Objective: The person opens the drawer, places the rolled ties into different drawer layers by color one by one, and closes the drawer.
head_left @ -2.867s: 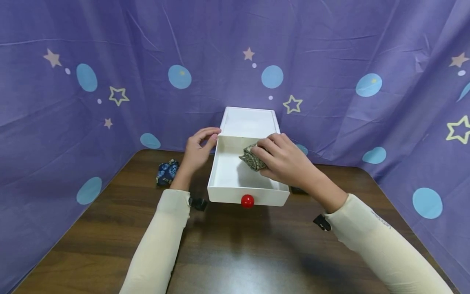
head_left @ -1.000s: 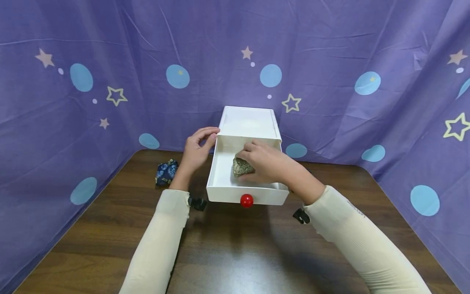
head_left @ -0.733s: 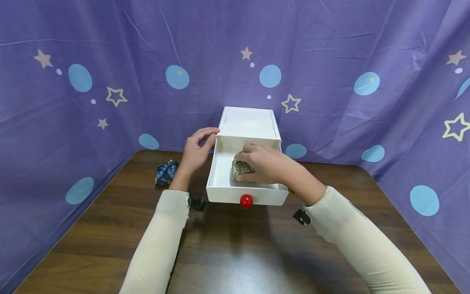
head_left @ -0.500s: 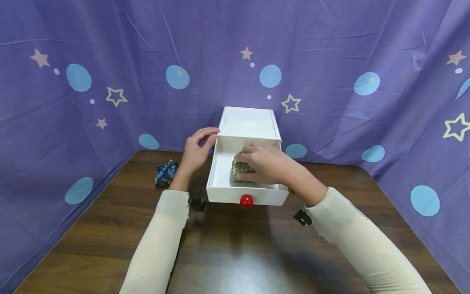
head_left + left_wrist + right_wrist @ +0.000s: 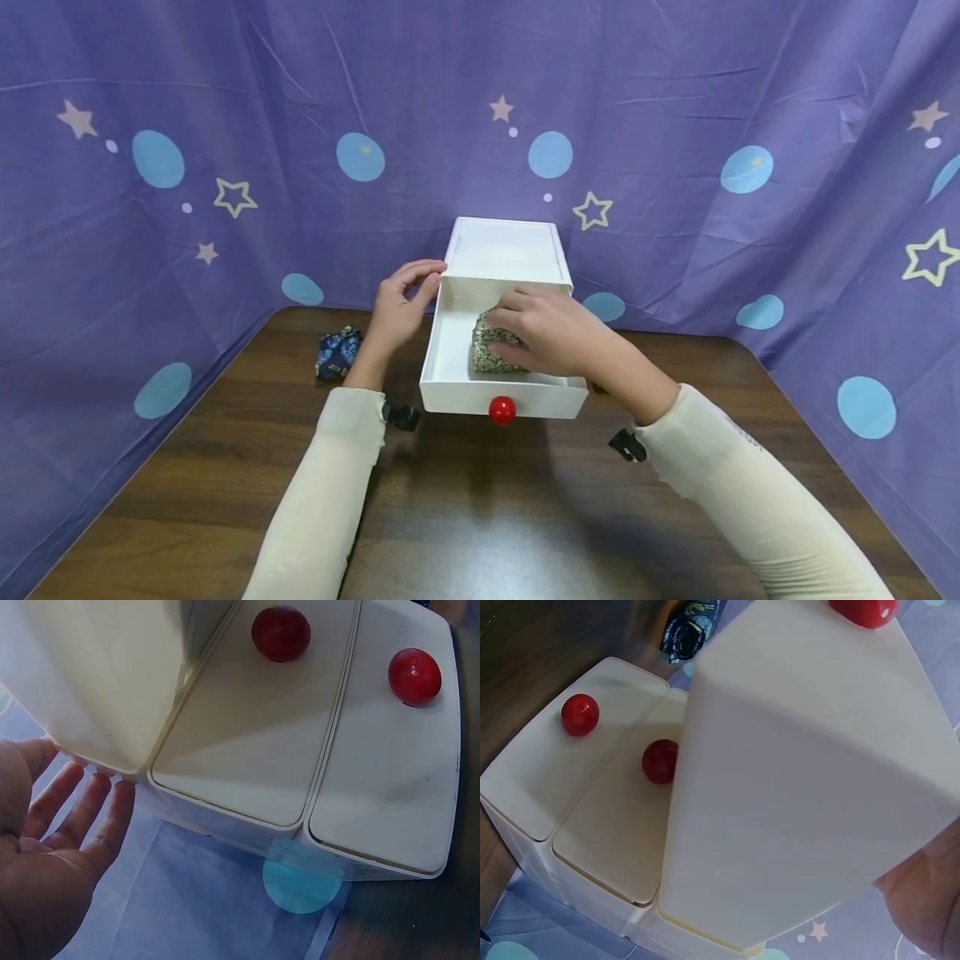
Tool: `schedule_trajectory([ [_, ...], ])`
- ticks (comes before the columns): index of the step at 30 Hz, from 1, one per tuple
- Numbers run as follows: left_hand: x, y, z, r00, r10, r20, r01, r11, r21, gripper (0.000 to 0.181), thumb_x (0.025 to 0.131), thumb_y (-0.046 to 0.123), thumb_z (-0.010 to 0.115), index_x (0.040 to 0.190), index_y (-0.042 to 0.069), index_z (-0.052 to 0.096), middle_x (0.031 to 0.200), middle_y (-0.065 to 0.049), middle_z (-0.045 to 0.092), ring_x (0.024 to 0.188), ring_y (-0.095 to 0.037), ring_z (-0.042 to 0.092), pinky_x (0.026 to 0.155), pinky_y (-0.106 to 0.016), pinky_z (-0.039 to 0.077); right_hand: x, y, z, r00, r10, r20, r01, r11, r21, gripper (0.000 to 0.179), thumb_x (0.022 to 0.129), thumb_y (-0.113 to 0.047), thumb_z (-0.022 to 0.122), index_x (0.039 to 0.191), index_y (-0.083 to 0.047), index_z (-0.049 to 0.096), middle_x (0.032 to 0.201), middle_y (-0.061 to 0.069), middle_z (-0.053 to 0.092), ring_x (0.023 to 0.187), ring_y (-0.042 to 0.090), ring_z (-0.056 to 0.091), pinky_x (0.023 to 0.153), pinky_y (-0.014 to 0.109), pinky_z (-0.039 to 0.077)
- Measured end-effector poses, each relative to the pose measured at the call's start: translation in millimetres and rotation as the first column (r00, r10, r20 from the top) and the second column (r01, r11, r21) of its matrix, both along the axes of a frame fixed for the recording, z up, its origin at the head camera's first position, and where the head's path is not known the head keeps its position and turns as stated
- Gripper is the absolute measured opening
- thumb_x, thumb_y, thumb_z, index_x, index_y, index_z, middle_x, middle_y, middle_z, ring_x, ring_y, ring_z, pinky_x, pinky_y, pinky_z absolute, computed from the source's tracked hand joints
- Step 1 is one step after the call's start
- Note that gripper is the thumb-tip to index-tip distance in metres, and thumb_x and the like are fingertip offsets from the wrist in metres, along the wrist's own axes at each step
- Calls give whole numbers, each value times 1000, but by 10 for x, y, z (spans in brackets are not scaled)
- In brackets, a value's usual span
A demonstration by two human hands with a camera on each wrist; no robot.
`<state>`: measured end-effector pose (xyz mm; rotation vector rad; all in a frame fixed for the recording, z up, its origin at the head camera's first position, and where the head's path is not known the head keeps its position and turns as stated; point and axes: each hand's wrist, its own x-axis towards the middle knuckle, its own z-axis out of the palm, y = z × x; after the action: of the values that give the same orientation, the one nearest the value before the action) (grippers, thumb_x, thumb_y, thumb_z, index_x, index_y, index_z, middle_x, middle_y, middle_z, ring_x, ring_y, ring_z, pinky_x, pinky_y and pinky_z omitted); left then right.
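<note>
A white drawer unit point(image 5: 508, 248) stands at the back of the table, its top drawer point(image 5: 457, 398) pulled out. Inside the drawer lies a small green-and-cream patterned folded cloth point(image 5: 483, 354). My right hand point(image 5: 558, 329) is over the cloth, thumb and fingertips apart at its upper surface and covering its right part. At the unit's left side, my left hand point(image 5: 402, 304) rests its extended fingertips near the open drawer's back end. In the left wrist view these fingers point(image 5: 112, 825) are straight against the unit's edge.
A blue floral folded cloth point(image 5: 339, 353) lies on the wooden table point(image 5: 465, 517), left of the unit. Red ball knobs point(image 5: 502, 409) stick out from the drawer fronts; the two lower drawers point(image 5: 247, 727) are closed. A purple curtain point(image 5: 637, 100) surrounds the back and sides.
My right hand has lowered the green patterned cloth into the drawer; its thumb and fingers have since lifted and drawn back slightly, uncovering more cloth. My left hand has kept its place.
</note>
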<state>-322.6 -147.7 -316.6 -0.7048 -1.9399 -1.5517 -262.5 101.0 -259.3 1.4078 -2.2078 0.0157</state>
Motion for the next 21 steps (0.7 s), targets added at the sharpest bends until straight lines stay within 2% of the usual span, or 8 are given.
schedule_trajectory([
  [9,16,8,11,1000,-5,6,5,1000,-6,24,101,0,61,121,-12,68,129,-27,64,114,-32,62,93,-17,48,46,26,-60,993,91,-69,-98,989,-112,29,93,-23,77,114,-4,74,102,7,70,94,24,62,83,38,55],
  [21,25,11,29,1000,-8,0,8,1000,0,24,101,-1,61,120,-13,68,128,-28,64,110,-25,63,92,-18,49,238,-12,-62,979,135,-154,-151,984,-97,31,92,-25,78,116,-5,74,110,9,71,101,27,62,89,40,54],
])
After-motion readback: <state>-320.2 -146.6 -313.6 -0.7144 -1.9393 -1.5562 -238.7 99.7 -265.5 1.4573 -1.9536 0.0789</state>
